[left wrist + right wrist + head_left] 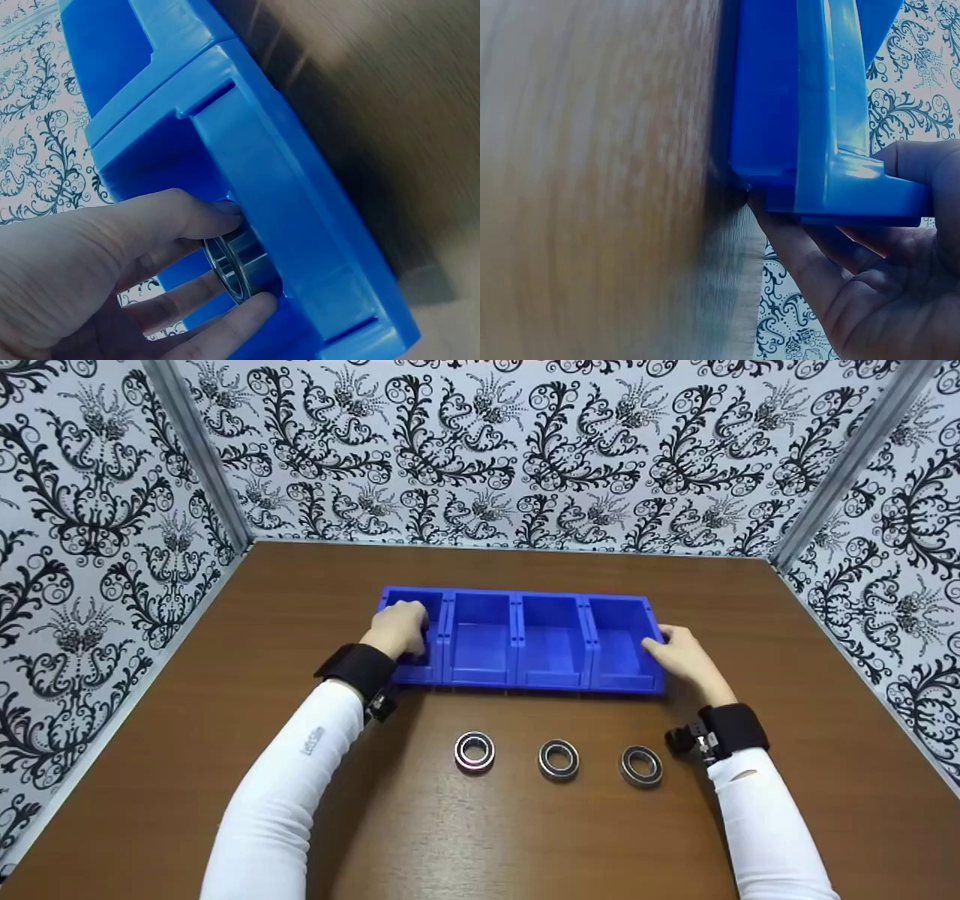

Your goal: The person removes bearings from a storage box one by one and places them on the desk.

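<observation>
A row of joined blue bins [480,676] stands on the brown table. Inside the leftmost bin, my left hand [401,628] holds a metal ball bearing [251,262] between thumb and fingers, as the left wrist view shows; the bearing sits close to the bin's front wall. At the other end, my right hand [681,656] grips the side wall of the rightmost bin, thumb over the rim and fingers along the outside. Nearer me lie three more bearings in a row: a left one [474,752], a middle one [558,760] and a right one [640,766].
The brown table [570,840] reaches back to a patterned wall [480,450], with more patterned panels at left and right. Grey metal posts [199,450] mark the corners. The other bins, including the second one [480,645], show bare blue floors.
</observation>
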Available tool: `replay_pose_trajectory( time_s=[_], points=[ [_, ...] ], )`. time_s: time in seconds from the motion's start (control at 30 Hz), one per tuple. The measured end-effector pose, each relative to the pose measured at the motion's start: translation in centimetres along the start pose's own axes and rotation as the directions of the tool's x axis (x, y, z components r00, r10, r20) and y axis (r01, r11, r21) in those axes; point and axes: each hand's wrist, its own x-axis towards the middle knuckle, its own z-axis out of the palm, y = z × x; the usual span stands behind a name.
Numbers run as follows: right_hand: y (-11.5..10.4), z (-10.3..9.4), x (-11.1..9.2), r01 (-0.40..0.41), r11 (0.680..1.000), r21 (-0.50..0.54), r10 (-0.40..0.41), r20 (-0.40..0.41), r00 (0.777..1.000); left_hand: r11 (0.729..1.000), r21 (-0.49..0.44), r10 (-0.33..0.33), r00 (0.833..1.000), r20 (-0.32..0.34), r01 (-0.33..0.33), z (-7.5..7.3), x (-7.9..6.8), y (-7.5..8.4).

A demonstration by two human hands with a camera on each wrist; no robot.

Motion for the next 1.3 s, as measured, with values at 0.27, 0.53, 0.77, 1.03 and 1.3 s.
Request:
replay_pose_trajectory(
  time_s=[0.27, 0.53, 0.77, 1.03, 1.3],
  points=[
    [0.0, -0.1, 0.1, -0.019, 1.0, -0.007, 0.019, 0.006, 1.0, 1.0, -0.009, 0.008, 1.0, -0.005, -0.008, -0.6, -0.3, 0.2],
    [0.1, 0.0, 0.1, -0.021, 1.0, -0.015, 0.021, 0.001, 1.0, 1.0, -0.019, 0.019, 1.0, -0.012, -0.019, -1.0, -0.5, 0.0],
    [0.1, 0.1, 0.1, -0.02, 1.0, -0.023, 0.02, -0.002, 1.0, 0.999, -0.03, 0.019, 1.0, -0.011, -0.019, -1.3, -0.6, -0.1],
    [0.1, 0.1, 0.0, 0.01, 1.0, 0.013, -0.01, -0.018, 1.0, 0.999, -0.044, 0.011, 1.0, 0.009, -0.01, -2.0, -0.8, 0.1],
    [0.1, 0.1, 0.1, 0.009, 1.0, 0.003, -0.009, -0.009, 1.0, 0.999, -0.05, 0.019, 1.0, 0.003, -0.019, -2.4, -1.1, 0.3]
  ],
)
